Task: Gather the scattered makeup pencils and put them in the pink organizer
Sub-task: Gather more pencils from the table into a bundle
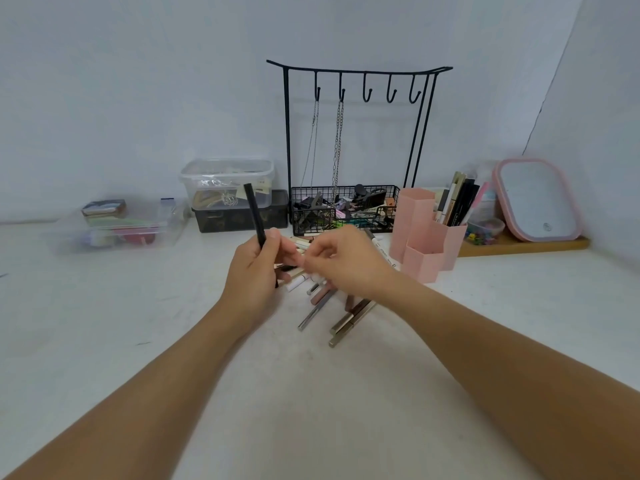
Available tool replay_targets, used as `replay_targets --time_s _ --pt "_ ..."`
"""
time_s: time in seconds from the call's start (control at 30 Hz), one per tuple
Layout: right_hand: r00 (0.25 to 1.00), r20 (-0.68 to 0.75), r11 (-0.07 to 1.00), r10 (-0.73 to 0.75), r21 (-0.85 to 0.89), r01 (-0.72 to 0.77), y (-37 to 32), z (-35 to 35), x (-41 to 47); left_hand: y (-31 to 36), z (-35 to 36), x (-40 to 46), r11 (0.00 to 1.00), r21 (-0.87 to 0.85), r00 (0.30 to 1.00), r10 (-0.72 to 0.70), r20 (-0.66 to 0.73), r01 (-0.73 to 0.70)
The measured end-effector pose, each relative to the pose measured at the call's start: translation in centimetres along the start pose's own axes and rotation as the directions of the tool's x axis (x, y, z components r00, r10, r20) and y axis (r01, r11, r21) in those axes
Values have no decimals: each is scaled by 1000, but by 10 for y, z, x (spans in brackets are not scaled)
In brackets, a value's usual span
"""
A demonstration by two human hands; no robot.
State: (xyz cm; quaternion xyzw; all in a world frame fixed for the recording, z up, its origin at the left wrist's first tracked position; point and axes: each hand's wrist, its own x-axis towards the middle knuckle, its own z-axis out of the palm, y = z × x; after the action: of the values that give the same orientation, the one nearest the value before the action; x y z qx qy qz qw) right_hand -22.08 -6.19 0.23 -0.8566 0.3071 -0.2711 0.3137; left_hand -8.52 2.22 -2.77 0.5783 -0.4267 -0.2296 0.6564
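Note:
My left hand (254,271) is closed around a black makeup pencil (254,213) that stands nearly upright, tip leaning to the upper left. My right hand (346,261) hovers just right of it with fingers curled; whether it holds anything cannot be told. Under both hands lies a pile of scattered makeup pencils (325,303), silver, pink and cream, partly hidden by my fingers. One grey pencil (375,239) pokes out behind my right hand. The pink organizer (427,233) stands to the right, with several pencils and tubes upright in its rear compartment.
A black wire jewellery stand with basket (346,209) sits behind the pile. Clear and dark storage boxes (228,188) stand at the back left, another clear box (117,226) further left. A pink-framed mirror (536,199) leans on a wooden tray (519,244) at the right.

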Motion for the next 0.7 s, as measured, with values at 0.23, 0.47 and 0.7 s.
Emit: replay_targets --time_s 0.23,0.47,0.7 --pt "940 -328 804 90 -533 -263 41 -48 19 1 0 2 999 32 998 -27 -52 29" --pt "970 -170 632 172 -737 -241 38 -37 7 11 -1 -1 997 -10 996 -78 -34 78" --pt "959 -130 614 251 -744 -262 37 -38 7 4 -2 2 997 -2 995 -81 -61 81"
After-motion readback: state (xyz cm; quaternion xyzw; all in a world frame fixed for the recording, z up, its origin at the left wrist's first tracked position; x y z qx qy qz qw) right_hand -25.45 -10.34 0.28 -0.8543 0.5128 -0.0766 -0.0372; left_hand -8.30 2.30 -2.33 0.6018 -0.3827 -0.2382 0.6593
